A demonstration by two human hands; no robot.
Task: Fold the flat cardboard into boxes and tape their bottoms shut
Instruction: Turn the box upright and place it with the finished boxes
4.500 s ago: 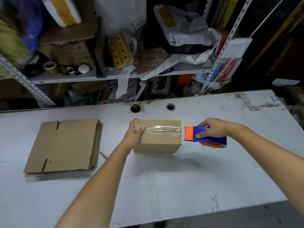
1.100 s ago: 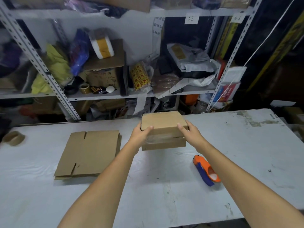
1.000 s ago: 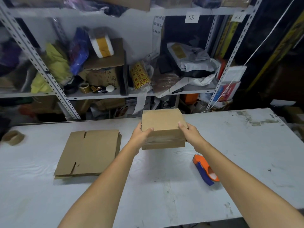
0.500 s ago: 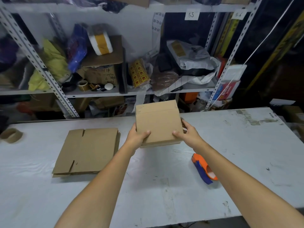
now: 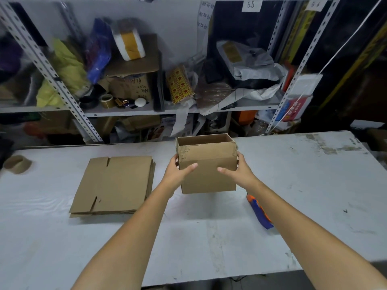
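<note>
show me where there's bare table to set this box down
Bare table lies right of the tape dispenser, and between the flat cardboard stack and the dispenser, under the box. The shelves behind are crowded.

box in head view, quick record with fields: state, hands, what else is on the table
box: cardboard box, upright, open top up
left hand: grips the box's left side
right hand: grips the box's right side
flat stock: flat cardboard stack on table, left of box
tool: tape dispenser on table, right of box, untouched
</note>
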